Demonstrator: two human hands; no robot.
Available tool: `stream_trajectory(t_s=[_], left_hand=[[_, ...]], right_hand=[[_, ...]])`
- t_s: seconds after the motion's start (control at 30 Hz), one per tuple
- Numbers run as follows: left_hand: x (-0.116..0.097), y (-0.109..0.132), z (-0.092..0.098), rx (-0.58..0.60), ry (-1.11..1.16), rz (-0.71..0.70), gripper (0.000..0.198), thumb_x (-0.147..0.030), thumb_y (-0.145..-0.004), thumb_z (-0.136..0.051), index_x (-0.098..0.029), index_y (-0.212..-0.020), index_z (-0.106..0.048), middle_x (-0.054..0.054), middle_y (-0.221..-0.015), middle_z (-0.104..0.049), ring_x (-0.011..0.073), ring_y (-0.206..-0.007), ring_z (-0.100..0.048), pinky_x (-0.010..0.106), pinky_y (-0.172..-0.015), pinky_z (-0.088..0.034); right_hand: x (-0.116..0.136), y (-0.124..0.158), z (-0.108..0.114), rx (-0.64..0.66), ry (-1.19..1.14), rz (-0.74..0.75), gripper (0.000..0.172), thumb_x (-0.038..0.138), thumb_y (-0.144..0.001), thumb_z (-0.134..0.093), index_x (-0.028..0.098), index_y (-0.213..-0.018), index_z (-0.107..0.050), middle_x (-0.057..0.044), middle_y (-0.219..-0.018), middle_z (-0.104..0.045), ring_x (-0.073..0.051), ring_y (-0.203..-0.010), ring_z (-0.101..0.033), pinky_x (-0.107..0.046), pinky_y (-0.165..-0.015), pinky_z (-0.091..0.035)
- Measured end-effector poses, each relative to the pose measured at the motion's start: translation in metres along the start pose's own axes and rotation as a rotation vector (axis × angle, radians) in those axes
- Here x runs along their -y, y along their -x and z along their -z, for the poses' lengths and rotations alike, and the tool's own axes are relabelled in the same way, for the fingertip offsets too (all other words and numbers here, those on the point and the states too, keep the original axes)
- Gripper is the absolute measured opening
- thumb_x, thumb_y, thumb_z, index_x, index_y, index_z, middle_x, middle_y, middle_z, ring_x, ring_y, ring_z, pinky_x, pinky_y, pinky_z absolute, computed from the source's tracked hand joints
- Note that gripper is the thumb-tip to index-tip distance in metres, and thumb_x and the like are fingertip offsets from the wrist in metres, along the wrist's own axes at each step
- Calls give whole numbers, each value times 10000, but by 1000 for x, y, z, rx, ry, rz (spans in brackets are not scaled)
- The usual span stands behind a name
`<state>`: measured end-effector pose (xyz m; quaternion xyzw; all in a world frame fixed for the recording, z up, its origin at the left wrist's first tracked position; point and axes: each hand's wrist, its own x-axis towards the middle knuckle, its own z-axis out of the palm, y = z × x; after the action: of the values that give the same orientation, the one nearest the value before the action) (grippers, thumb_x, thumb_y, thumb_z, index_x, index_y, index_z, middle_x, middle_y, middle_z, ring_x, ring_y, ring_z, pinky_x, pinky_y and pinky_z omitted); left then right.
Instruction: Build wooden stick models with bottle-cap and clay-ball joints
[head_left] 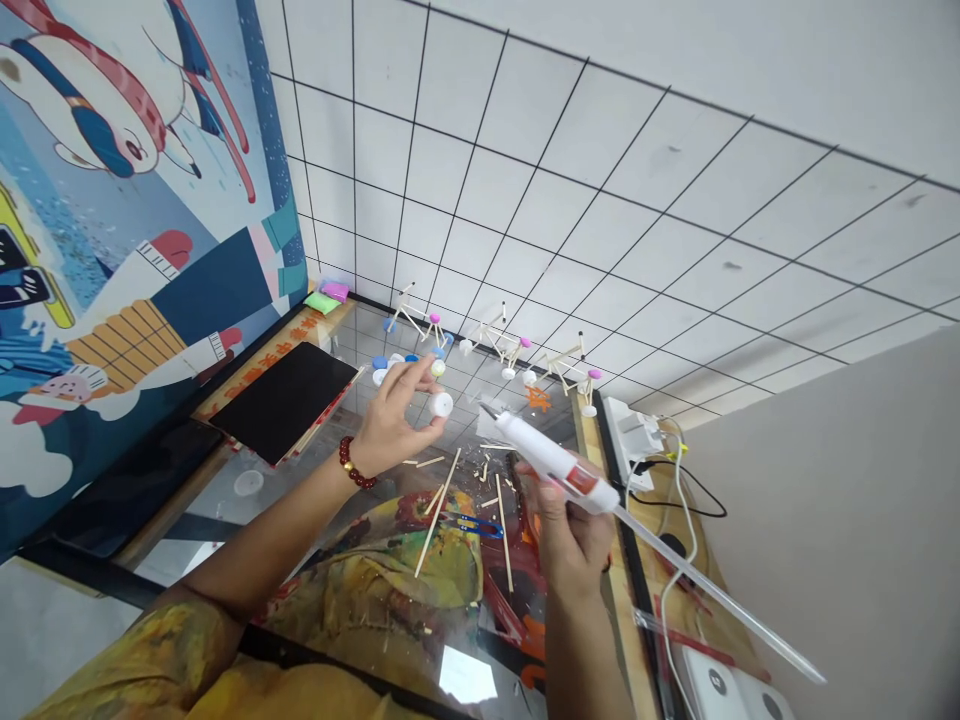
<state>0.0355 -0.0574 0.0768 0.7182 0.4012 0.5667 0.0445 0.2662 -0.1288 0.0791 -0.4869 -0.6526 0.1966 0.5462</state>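
My left hand (395, 418), with a beaded bracelet at the wrist, pinches a white bottle cap (441, 405) between thumb and fingers. A smaller pale yellowish-white round piece (438, 368) shows at its fingertips; whether it is held or lies behind them I cannot tell. Wrapped round a white hot glue gun (551, 455) is my right hand (574, 530). The gun's dark nozzle points left towards the cap, a short gap away. A long clear glue stick (720, 585) sticks out of its rear. Blue and white caps (380, 363) lie just beyond my left hand.
Three small stick models (409, 310) with caps and pink tops stand along the tiled wall. Thin wooden sticks (439, 512), scraps and blue thread snips (480, 525) lie on the glass tabletop. A black board (285, 402) is at left; a power strip (634, 440) with cables is at right.
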Motion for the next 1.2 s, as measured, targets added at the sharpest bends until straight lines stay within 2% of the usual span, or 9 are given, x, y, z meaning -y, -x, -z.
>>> stream_trajectory(t_s=[0.13,0.27,0.37,0.5,0.67,0.83,0.93,1.07,1.2], left_hand=[[6,0,2,8,189,118,734,-153,-729,-686,-251,-1408,-424,140,-1303,-493,183,-952,-670,389,-932,-535],[1,-3,2,6,322,175,437,-174,-713,-715,-217,-1145,-660,145,-1316,-502,198,-1012,-643,386,-905,-544],[-2,-7,-1,-44,542,403,266,-199,-677,-760,-177,-938,-720,140,-1266,-550,208,-1039,-628,354,-863,-550],[1,-12,0,-125,925,816,227,-200,-629,-808,-155,-828,-709,71,-990,-666,137,-879,-634,250,-767,-530],[4,-24,17,-214,1207,1100,198,-126,-655,-766,-145,-823,-664,-8,-747,-613,71,-662,-574,191,-638,-485],[-1,-30,26,-277,1330,1255,164,-110,-683,-694,-142,-825,-617,13,-750,-612,103,-662,-597,233,-644,-511],[-3,-29,23,-268,1393,1348,172,-120,-693,-659,-129,-859,-614,49,-787,-629,124,-667,-603,263,-640,-525],[-5,-27,20,-245,1490,1430,205,-104,-689,-634,-117,-893,-612,77,-819,-636,139,-688,-611,277,-637,-536],[-6,-27,20,-244,1529,1424,192,-92,-691,-633,-117,-880,-608,76,-805,-630,132,-675,-604,265,-627,-537]], right_hand=[[0,-1,0,-45,-69,-56,335,378,-895,-545,189,-1170,-578,-106,-966,-702,-263,-880,-679,-436,-755,-553],[-5,0,-7,-40,-83,-48,342,397,-887,-557,185,-1153,-583,-100,-961,-698,-266,-921,-676,-469,-812,-549],[-8,2,-7,-50,-76,-50,330,389,-887,-562,181,-1142,-588,-101,-979,-696,-261,-943,-670,-464,-836,-539],[-12,-8,6,-107,-18,-96,322,386,-851,-618,169,-1089,-619,-104,-1018,-694,-260,-947,-661,-435,-832,-524],[-32,-28,30,-39,-53,-381,422,438,-799,-664,160,-1111,-609,-89,-984,-713,-220,-843,-658,-338,-713,-516],[-74,-24,50,-93,-56,-618,454,489,-721,-686,161,-1026,-611,-44,-834,-702,-126,-550,-538,-252,-500,-408],[-99,-17,53,-155,-65,-656,461,505,-682,-694,157,-976,-621,-22,-757,-678,-114,-517,-506,-242,-479,-380],[-124,-10,49,-141,-45,-623,495,508,-707,-665,135,-1031,-626,-49,-807,-699,-151,-598,-572,-269,-542,-435],[-137,-3,44,-91,20,-552,528,456,-718,-664,131,-1132,-617,-117,-1051,-714,-240,-903,-654,-369,-802,-501]])
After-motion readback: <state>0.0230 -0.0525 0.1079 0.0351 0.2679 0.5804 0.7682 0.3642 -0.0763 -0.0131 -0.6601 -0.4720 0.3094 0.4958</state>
